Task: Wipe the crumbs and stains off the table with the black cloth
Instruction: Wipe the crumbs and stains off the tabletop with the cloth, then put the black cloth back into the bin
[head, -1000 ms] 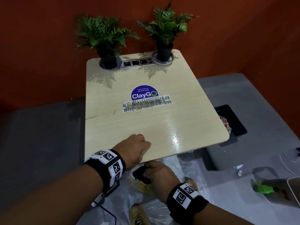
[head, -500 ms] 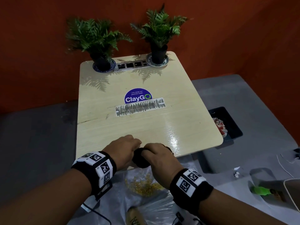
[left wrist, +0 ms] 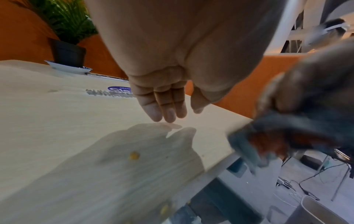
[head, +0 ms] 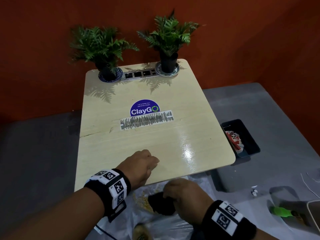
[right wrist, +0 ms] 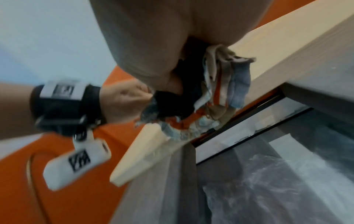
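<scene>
The pale wooden table (head: 121, 144) fills the middle of the head view. My left hand (head: 154, 161) hovers just above its front part with relaxed fingers (left wrist: 164, 112) and holds nothing. A yellow crumb (left wrist: 134, 155) lies on the table under that hand, and another crumb (left wrist: 164, 209) sits near the edge. My right hand (head: 173, 196) is below and in front of the table's front edge and grips the bunched black cloth (head: 161, 205). In the right wrist view the cloth (right wrist: 172, 104) hangs from my fist beside the table edge (right wrist: 287, 45). A heap of yellow crumbs (head: 141, 201) lies on a plastic sheet (head: 173, 226) beneath.
Two potted plants (head: 103, 49) (head: 170, 37) and a socket strip (head: 140, 74) stand along the table's far edge. A blue ClayGo sticker (head: 144, 109) sits mid-table. A dark bin (head: 249, 135) with wrappers stands right of the table. A green object (head: 280, 210) lies on the floor.
My right hand has carried the cloth off the table's front edge and down over the plastic sheet. The left hand has stayed near the front edge.
</scene>
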A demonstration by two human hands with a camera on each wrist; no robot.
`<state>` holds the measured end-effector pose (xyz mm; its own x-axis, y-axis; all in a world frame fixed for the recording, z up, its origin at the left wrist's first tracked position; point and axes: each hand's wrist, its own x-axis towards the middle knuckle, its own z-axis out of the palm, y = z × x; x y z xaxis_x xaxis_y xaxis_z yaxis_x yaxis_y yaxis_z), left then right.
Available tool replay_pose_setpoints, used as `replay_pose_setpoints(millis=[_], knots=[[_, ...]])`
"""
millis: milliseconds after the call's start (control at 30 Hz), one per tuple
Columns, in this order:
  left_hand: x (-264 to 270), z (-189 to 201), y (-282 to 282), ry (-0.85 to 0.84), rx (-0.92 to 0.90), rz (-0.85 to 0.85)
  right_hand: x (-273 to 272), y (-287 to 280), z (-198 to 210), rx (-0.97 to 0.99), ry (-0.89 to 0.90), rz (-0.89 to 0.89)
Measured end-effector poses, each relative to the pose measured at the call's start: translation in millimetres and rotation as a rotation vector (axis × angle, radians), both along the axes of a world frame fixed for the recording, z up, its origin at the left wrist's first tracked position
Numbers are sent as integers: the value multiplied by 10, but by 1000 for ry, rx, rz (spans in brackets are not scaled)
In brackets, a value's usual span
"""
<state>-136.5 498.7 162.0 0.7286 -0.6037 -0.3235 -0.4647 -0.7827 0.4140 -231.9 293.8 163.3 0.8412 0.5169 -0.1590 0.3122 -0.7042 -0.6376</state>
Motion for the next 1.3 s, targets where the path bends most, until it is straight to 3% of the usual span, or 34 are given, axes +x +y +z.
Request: replay_pose_setpoints(millis=[100,200,300,600,967,1300], knots=[[55,103,-154,55,-36,0,186,-99,112,86,-90,-200],[79,142,-285,80,112,-64,386,-210,122,-62,-19,-193],[112,200,-480,89,158,-40,521,-395,247,-38,29,-234],[410,596,-1534,-37,-21,27,876,-1389,660,49,-60,-449],[766,869,-2926,-145,-183,64,1285,-2856,930,-2,-149,-720],[877,822,-3650,-62,-91,6,1446,-3658,850,31,-113,-846]])
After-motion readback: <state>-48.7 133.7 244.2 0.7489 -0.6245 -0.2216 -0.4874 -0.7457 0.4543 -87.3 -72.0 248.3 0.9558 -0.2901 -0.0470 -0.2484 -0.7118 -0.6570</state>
